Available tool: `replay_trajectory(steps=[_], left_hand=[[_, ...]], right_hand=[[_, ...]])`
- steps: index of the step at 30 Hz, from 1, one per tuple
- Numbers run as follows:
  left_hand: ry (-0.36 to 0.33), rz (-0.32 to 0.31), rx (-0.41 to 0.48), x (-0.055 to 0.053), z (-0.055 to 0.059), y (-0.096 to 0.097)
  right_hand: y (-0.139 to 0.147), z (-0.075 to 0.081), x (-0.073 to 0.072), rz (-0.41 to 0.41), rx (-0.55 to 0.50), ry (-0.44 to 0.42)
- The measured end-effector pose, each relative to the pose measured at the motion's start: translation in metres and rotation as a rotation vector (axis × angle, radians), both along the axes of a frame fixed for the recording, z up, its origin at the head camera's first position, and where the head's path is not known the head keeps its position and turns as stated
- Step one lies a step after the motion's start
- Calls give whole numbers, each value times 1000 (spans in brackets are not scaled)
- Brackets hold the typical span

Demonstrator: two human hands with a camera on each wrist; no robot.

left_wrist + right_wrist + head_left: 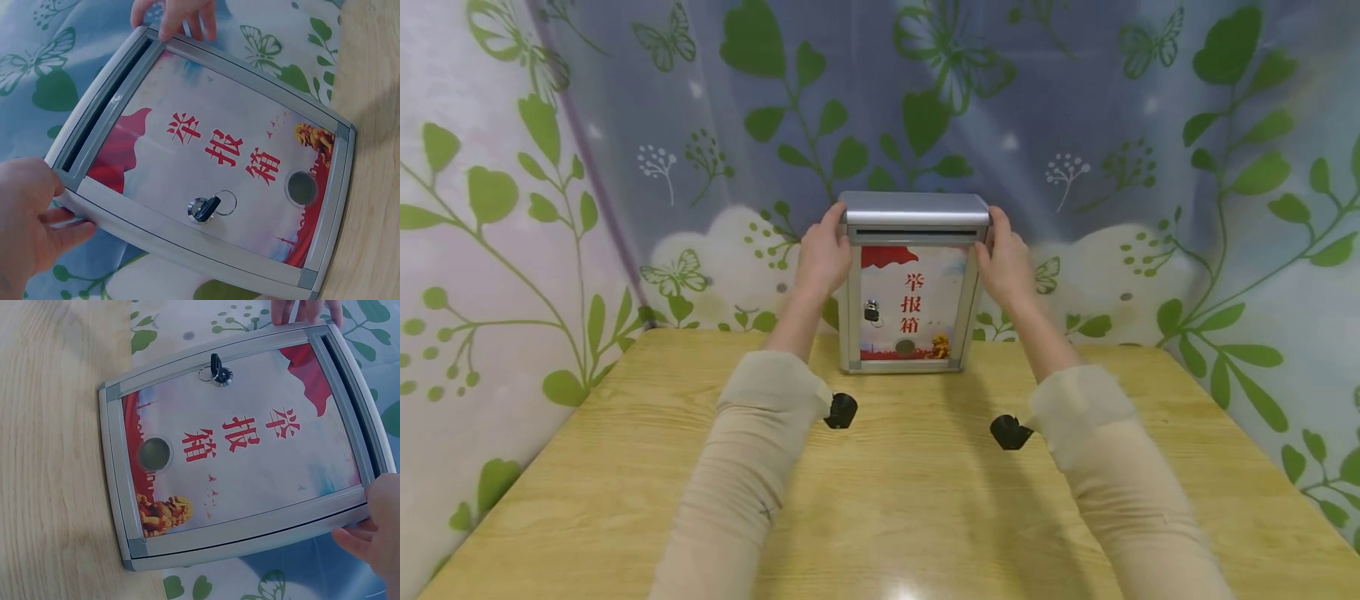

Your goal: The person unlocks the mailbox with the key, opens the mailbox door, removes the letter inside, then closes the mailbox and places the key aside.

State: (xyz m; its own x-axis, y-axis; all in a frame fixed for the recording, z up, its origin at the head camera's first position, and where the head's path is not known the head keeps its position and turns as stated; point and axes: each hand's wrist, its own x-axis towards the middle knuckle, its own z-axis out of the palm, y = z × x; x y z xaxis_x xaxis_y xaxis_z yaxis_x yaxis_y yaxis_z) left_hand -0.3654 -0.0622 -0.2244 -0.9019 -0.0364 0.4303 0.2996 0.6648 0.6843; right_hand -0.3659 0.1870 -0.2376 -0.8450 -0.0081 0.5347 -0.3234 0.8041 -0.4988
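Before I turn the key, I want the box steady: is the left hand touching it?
Touching: the left wrist view shows the left hand meeting the box near one end of its slot.

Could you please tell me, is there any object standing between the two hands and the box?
Nothing visible does. The left hand and the right hand grip the box directly, one at each upper side. The key on its front sits lower, clear of both hands.
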Motion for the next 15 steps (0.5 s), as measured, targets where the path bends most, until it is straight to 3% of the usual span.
replay_trajectory(steps=[10, 15], left_hand=[[43, -29, 49, 4, 0, 0], [45, -26, 39, 8, -1, -2]], right_hand=[[3, -5, 10, -44, 39, 86], [5, -5, 15, -40, 46, 78]])
